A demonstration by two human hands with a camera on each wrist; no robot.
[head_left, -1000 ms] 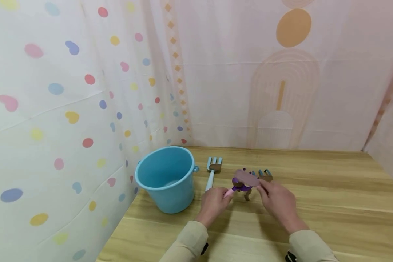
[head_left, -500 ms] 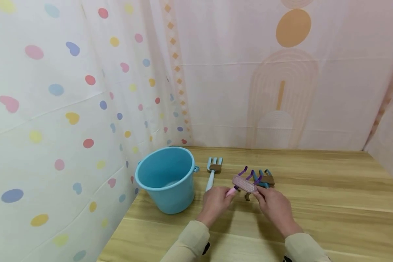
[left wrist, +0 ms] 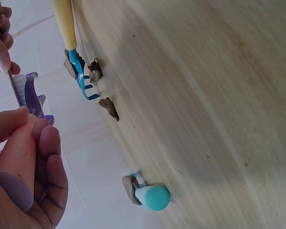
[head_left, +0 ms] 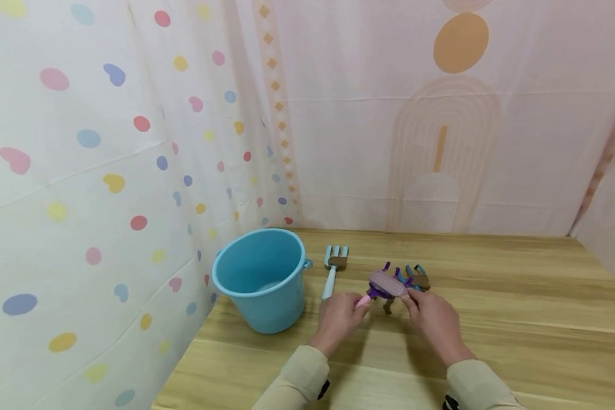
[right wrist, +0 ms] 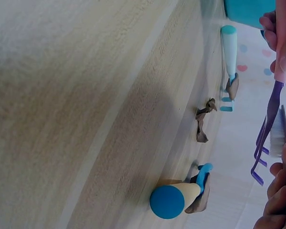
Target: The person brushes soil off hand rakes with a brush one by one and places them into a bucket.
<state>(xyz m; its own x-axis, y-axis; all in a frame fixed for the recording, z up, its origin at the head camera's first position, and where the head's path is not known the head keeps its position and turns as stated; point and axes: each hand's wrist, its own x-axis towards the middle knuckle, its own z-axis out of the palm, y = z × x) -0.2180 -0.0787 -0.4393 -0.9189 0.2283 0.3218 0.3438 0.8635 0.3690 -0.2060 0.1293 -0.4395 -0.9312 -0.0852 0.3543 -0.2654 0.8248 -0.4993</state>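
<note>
My left hand (head_left: 339,322) grips the pink handle (left wrist: 20,155) of a small hand rake with purple tines (right wrist: 272,105). Pinched by its end in my right hand (head_left: 435,324) is a brush with a mauve back (head_left: 388,283) and white bristles (right wrist: 277,133). The brush lies over the rake head with its bristles toward the tines, and both are above the table. In the head view the brush back hides much of the rake head.
A blue bucket (head_left: 269,316) stands at the left. Near it lies a light blue fork (head_left: 330,279) with a brown piece on it. A blue rake (left wrist: 77,64) with a yellow handle lies behind my right hand. Brown crumpled scraps (right wrist: 201,129) lie on the wooden table (head_left: 517,319).
The brush has moved over the rake head, first toward me and left, then slightly back to the right. The rake has tilted a little. Both hands keep their hold.
</note>
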